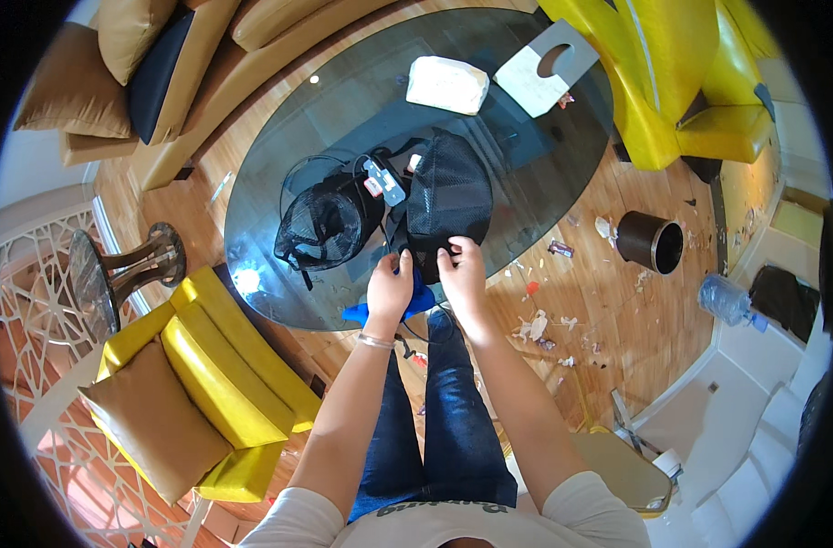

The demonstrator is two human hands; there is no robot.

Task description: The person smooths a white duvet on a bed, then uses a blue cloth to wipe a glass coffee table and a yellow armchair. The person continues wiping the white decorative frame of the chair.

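On the middle of the dark oval glass table [270, 183], a black, rounded, dome-like mesh piece [450, 178] is seen lying with its lower edge turned toward the person. To its left, apart from the hands, a second black mesh piece with a looser, see-through crown [323, 224] is set down, and between the two a small grey rectangular tag-like object with pale and red patches [384, 181] is rested.

The dome-like piece can be judged light and soft, with a weave that would be easily dented but hardly broken; little slip is expected, though snagging on the thin black straps and cords around it is possible. It is best taken by the denser hem, where both hands are placed, rather than by the airy crown.

By the right hand [465, 281] the hem appears to be pinched, with thumb and forefinger nearly closed at the edge. The left hand [391, 290] is held just beside it, its fingers half curled (whether fabric or a strap is gripped there cannot be told). Under the hands, a bright blue soft-looking item [423, 299] is partly covered.
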